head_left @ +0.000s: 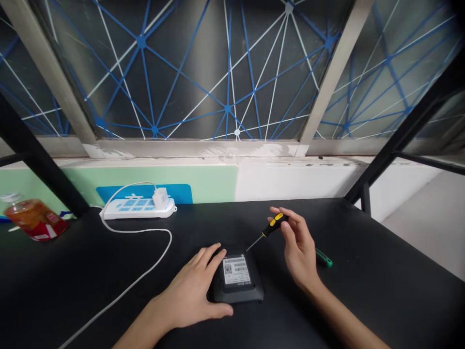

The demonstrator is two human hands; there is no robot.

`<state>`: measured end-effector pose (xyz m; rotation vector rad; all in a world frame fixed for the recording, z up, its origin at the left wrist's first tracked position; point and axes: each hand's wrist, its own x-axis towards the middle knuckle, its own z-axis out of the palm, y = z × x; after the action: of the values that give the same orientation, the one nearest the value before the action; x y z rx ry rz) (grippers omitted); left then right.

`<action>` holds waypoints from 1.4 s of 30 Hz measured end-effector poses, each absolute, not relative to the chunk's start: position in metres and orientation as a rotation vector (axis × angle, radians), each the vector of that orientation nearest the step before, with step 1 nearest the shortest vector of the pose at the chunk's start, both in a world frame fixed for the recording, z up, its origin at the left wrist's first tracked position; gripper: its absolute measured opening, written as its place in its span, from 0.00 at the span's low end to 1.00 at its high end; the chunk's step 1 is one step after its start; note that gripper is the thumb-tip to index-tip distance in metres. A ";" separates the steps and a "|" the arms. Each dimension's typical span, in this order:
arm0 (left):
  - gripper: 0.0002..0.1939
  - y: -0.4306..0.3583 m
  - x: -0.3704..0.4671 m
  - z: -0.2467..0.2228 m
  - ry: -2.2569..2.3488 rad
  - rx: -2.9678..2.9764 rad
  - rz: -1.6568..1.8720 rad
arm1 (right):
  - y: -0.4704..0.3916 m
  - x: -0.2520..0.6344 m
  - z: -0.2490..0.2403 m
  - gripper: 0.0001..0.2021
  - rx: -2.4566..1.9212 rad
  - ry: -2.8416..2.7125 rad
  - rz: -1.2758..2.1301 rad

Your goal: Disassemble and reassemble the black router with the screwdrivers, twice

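Note:
A black electronic device (257, 293) lies on the black table, its white label (237, 270) with a QR code and barcodes facing up. My left hand (192, 286) holds it from the left side, fingertips on its far left corner and thumb along the near edge. Between the fingertips and thumb of my right hand (300, 245) is a screwdriver (275, 224) with a black and yellow handle. Its thin shaft slants down to the left, the tip at the device's far right corner; whether it sits in a screw is too small to tell. Behind my right wrist shows a green handle (324, 258), partly hidden.
A white power strip (138, 208) with a plugged-in adapter (160, 198) stands at the back left. Its white cable (145, 275) runs across the left of the table (363, 261). A bottle with red-orange contents (34, 218) is at far left. Black frame posts (378, 167) flank the window.

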<state>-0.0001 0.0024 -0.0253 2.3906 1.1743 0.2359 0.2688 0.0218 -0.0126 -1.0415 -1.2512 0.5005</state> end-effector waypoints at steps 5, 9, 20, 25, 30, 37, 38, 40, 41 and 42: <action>0.52 0.003 0.000 -0.024 1.186 2.392 0.214 | 0.025 0.269 -0.015 0.10 -1.083 -1.243 0.341; 0.53 0.003 0.001 -0.024 1.181 2.389 0.215 | 0.025 0.271 -0.014 0.11 -1.068 -1.244 0.384; 0.53 0.003 0.000 -0.024 1.166 2.383 0.241 | 0.026 0.269 -0.018 0.16 -1.130 -1.247 0.363; 0.53 0.002 0.001 -0.024 1.190 2.383 0.213 | 0.025 0.265 -0.017 0.18 -1.068 -1.238 0.483; 0.52 0.002 0.001 -0.024 1.187 2.397 0.262 | 0.023 0.262 -0.013 0.20 -1.027 -1.195 0.501; 0.52 0.007 -0.002 -0.023 1.188 2.410 0.316 | 0.020 0.260 -0.010 0.18 -1.004 -1.151 0.546; 0.52 0.009 -0.003 -0.022 1.195 2.414 0.326 | 0.020 0.259 -0.010 0.17 -0.998 -1.153 0.559; 0.51 0.011 -0.005 -0.022 1.211 2.417 0.343 | 0.019 0.257 -0.009 0.17 -0.989 -1.160 0.573; 0.51 0.011 -0.006 -0.022 1.217 2.416 0.349 | 0.018 0.256 -0.009 0.18 -0.988 -1.165 0.575; 0.51 0.012 -0.006 -0.022 1.222 2.412 0.353 | 0.017 0.256 -0.009 0.18 -0.986 -1.168 0.578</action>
<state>-0.0063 0.0119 -0.0224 2.4118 1.2222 0.3529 0.2558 0.0173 -0.0093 -0.9862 -1.1676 0.5782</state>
